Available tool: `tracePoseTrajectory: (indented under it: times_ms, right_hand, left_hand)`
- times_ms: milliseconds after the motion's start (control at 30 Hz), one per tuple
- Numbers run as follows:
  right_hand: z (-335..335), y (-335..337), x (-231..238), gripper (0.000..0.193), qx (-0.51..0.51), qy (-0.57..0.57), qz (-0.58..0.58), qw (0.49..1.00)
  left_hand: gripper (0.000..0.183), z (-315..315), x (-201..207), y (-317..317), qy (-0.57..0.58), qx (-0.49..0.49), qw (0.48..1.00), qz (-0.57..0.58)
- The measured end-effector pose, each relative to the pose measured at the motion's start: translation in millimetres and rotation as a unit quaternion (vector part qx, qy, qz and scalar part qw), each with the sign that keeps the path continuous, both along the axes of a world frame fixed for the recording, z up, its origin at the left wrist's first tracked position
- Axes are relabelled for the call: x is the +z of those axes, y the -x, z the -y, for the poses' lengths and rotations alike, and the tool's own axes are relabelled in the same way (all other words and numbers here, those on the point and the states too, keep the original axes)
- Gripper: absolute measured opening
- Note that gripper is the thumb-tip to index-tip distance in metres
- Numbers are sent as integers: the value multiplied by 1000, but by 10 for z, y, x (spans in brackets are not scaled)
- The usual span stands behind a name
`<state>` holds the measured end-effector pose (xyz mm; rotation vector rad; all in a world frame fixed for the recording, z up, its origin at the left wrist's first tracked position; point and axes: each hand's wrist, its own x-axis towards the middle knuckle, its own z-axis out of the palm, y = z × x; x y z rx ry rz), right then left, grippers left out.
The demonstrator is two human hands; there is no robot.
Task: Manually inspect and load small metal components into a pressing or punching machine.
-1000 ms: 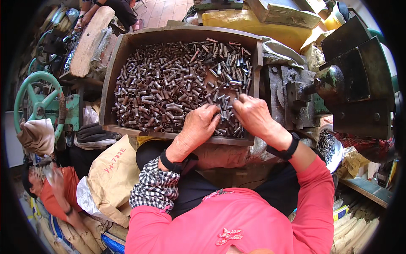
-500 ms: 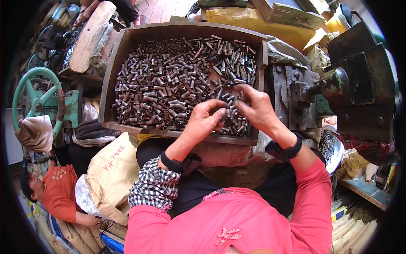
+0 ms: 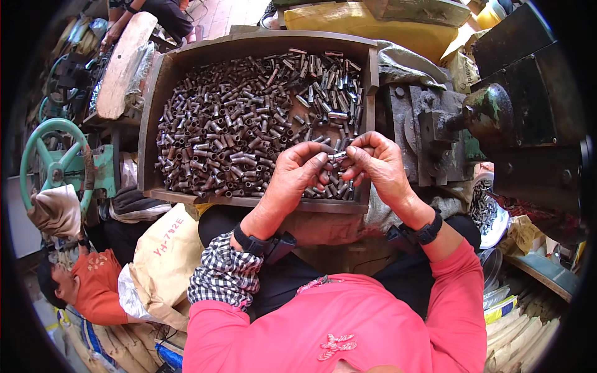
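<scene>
Over the right front part of a wooden tray (image 3: pixel 258 200), my left hand (image 3: pixel 297 168) and my right hand (image 3: pixel 376 160) meet, thumbs and fingers pinched together. Between their fingertips is a small shiny metal sleeve (image 3: pixel 337 156), gripped from both sides; its far end is partly covered by my fingers. Dark brownish metal sleeves (image 3: pixel 224 124) lie heaped across the left and middle of the tray. Brighter slim metal pieces (image 3: pixel 336 90) gather in its far right corner. More small sleeves lie just below my hands.
A dark machine press (image 3: pixel 510 118) stands close on the right. Beyond my right forearm is a white basin (image 3: pixel 488 214) of small metal parts. On the left are a green handwheel (image 3: pixel 56 158), a paper sack (image 3: pixel 165 255) and a person in an orange shirt (image 3: pixel 99 286).
My right hand has moved down and closer to my left hand. The fingertips of both now come together on a shiny sleeve. The whole view has shifted slightly.
</scene>
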<state>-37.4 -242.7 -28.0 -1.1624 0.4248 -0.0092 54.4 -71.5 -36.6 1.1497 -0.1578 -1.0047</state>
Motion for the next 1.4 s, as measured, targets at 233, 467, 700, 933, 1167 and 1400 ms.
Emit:
tracePoseTrajectory:
  times_ms: [233, 467, 700, 933, 1167, 1400]
  right_hand:
    - [-100, 16, -3, 17, -37, -74, -40, 996]
    - [-96, 55, 15, 17, -41, -133, -40, 989]
    - [-79, 59, 51, 15, -21, -164, -42, 985]
    - [62, 61, 42, 12, 176, -293, -32, 939]
    - [147, -155, 103, 15, 179, -68, -51, 980]
    - [171, -767, -84, 12, 162, 763, 70, 622]
  left_hand:
    - [20, 23, 16, 41, -31, 13, 998, 46]
    - [20, 42, 27, 86, -39, 24, 997, 66]
    - [19, 58, 114, 164, -75, 35, 980, 179]
    - [24, -47, 299, -21, 17, -199, 979, 28]
    - [38, 2, 158, -65, 63, -168, 956, 233]
    - [26, -164, 116, -349, 47, 103, 992, -58]
